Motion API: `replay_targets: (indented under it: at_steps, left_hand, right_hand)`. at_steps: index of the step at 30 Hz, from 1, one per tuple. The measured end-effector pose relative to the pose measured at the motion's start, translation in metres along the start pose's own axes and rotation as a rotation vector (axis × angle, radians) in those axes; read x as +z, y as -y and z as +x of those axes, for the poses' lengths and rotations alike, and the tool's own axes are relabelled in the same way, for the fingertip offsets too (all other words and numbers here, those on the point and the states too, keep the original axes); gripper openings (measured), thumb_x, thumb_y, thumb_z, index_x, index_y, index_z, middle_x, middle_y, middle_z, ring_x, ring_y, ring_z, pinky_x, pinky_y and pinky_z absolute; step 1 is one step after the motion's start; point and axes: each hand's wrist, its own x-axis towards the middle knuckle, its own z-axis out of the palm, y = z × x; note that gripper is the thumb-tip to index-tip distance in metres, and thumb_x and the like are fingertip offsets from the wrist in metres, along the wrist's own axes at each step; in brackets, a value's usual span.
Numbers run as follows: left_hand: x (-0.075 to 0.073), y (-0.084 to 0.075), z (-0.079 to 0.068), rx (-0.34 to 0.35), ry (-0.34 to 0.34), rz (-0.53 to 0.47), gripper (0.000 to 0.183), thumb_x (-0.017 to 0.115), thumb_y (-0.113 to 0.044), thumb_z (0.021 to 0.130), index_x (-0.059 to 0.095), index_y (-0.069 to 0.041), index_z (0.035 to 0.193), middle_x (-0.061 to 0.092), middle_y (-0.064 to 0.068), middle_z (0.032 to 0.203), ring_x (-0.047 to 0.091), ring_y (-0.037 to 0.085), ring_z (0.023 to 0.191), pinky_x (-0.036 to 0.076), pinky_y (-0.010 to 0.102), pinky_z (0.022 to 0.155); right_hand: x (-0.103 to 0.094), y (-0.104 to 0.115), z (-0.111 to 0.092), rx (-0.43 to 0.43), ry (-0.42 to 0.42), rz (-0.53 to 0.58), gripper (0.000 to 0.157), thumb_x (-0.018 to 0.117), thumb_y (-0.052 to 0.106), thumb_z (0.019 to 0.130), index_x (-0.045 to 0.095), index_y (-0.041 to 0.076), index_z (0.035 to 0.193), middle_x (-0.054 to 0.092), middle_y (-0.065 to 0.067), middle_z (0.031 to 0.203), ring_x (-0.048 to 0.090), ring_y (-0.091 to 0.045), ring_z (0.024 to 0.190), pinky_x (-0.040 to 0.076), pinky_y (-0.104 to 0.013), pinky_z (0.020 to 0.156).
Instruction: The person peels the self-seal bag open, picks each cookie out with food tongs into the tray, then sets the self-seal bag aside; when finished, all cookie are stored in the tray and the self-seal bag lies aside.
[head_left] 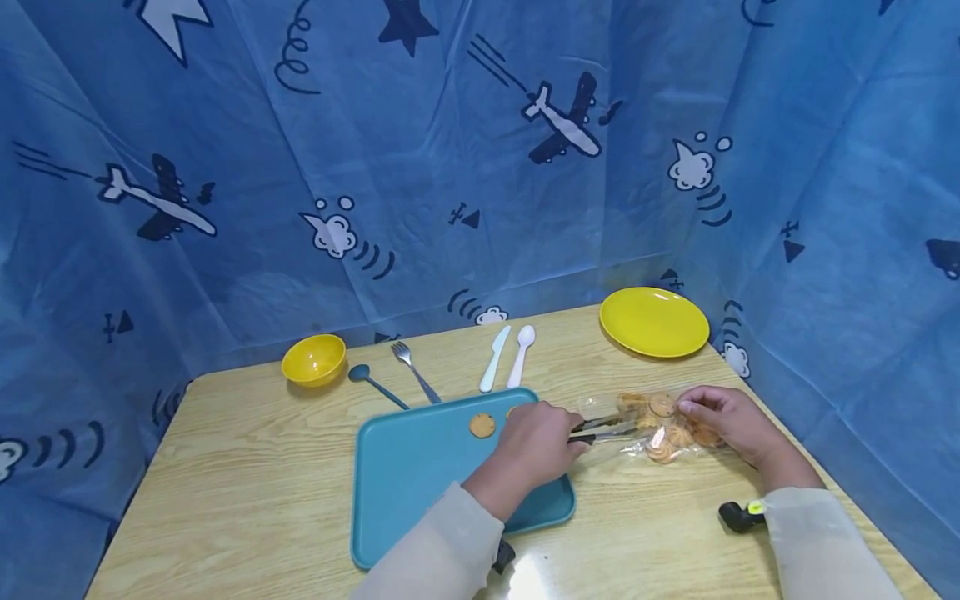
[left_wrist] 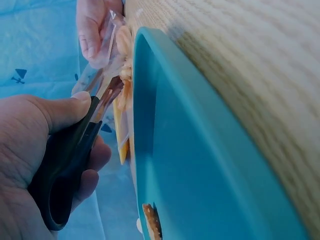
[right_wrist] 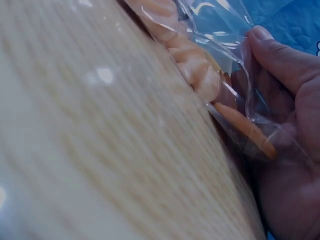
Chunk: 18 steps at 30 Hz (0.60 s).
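A clear plastic bag (head_left: 600,405) of cookies (head_left: 661,450) lies on the table right of the teal tray (head_left: 408,492). My left hand (head_left: 542,442), over the tray's right edge, grips black-handled metal tongs (left_wrist: 65,165), thumb on one arm and fingers round the other. The tongs' metal ends reach into the bag's left end among the cookies. At the bag's right end my right hand (head_left: 731,425) pinches the plastic between thumb and fingers. One round cookie (head_left: 482,425) lies on the tray; another (head_left: 513,410) beside it is partly hidden behind my left hand.
Behind the tray are a yellow bowl (head_left: 315,361), a dark teal spoon (head_left: 360,373), a metal fork (head_left: 415,371), a pale knife (head_left: 492,360) and a white spoon (head_left: 521,357). A yellow plate (head_left: 654,322) stands back right. Blue curtains (head_left: 450,167) border the table.
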Motion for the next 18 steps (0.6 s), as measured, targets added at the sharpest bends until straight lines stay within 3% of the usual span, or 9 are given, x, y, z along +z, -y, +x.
replay_targets:
  at_steps: [7,14,18]
  left_hand:
    - [-0.005,0.011,-0.011,0.014,0.009,-0.018,0.04,0.066,-0.05,0.097,0.07,-0.031,0.132,0.069,-0.009,0.074,0.049,0.005,0.052,0.037,0.026,0.048]
    - [-0.006,0.021,-0.017,0.011,0.008,-0.034,0.04,0.068,-0.049,0.096,0.071,-0.029,0.131,0.056,-0.009,0.057,0.048,0.008,0.05,0.034,0.028,0.047]
    - [-0.005,0.02,-0.017,0.02,0.004,-0.027,0.042,0.068,-0.05,0.095,0.071,-0.029,0.131,0.066,-0.009,0.068,0.05,0.007,0.054,0.035,0.028,0.048]
  right_hand:
    - [0.001,0.001,0.0,-0.027,0.005,-0.001,0.034,0.065,0.029,0.102,0.07,-0.002,0.115,0.071,0.01,0.104,0.061,0.0,0.095,0.05,-0.017,0.083]
    - [0.0,-0.001,0.001,-0.038,-0.003,-0.001,0.033,0.065,0.028,0.102,0.07,-0.002,0.115,0.07,0.011,0.102,0.061,-0.001,0.092,0.051,-0.021,0.077]
    - [0.0,-0.004,0.001,-0.02,-0.008,-0.004,0.034,0.065,0.03,0.102,0.07,-0.001,0.115,0.069,0.014,0.101,0.06,-0.001,0.09,0.052,-0.024,0.072]
